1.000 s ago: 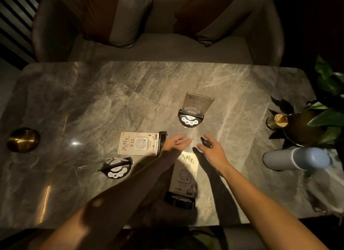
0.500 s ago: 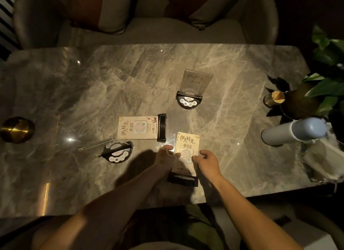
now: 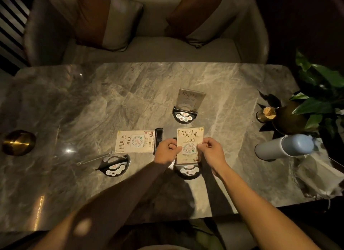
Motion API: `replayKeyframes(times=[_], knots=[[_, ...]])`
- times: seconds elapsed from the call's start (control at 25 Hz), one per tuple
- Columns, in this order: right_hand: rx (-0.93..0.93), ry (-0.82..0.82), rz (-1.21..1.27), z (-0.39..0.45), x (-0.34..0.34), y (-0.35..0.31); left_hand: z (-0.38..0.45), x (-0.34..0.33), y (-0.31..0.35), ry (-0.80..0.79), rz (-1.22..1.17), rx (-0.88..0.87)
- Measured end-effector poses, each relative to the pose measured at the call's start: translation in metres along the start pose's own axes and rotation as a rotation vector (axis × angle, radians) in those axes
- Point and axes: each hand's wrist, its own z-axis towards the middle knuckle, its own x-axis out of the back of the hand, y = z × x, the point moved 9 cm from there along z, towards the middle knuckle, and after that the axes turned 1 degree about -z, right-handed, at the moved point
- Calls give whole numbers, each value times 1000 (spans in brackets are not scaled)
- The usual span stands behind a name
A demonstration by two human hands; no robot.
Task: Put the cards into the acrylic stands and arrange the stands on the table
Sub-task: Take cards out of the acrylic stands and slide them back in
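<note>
The left hand (image 3: 166, 150) and the right hand (image 3: 211, 150) each pinch one side edge of the card stand (image 3: 189, 146) marked 03, fingers curled closed on its clear panel, left hand on the left edge and right hand on the right edge, so the panel stands upright between them and faces the person. Its dark round base (image 3: 188, 171) sits below the panel at the near side, resting on the marble bench (image 3: 93, 104) or just above it; I cannot tell which. Just left of the left hand a second stand (image 3: 136, 141), marked 10, lies flat on the bench with its dark base turned toward the hands. Nearer the person and further left, a third stand (image 3: 111, 164) lies tipped over, its clear panel stretching leftward along the bench; whether it holds a card is unclear. Beyond the hands, toward the far side, a fourth stand (image 3: 188, 106) is upright with a card in it. At the right end of the bench lies a pale blue bottle (image 3: 284, 147) on its side, near a potted plant (image 3: 316, 100) and a small glass of toothpicks (image 3: 267, 114). At the left edge sits a round brass bowl (image 3: 17, 142). A sofa with cushions (image 3: 145, 26) stands behind the bench
</note>
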Motion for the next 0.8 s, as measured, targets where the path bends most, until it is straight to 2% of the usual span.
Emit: replayKeyframes(times=[0.16,0.4,0.68,0.8], knots=[[113,32,-6,21,24,-31,13,-4,53,42,-36,-109],[183,63,-46,39,45,-51,32,-14,78,46,-92,-107],[135,72,-6,45,42,-30,37,-19,77,1,-29,-141],[66,71,15,42,36,-19,37,-24,67,-88,-30,-54]])
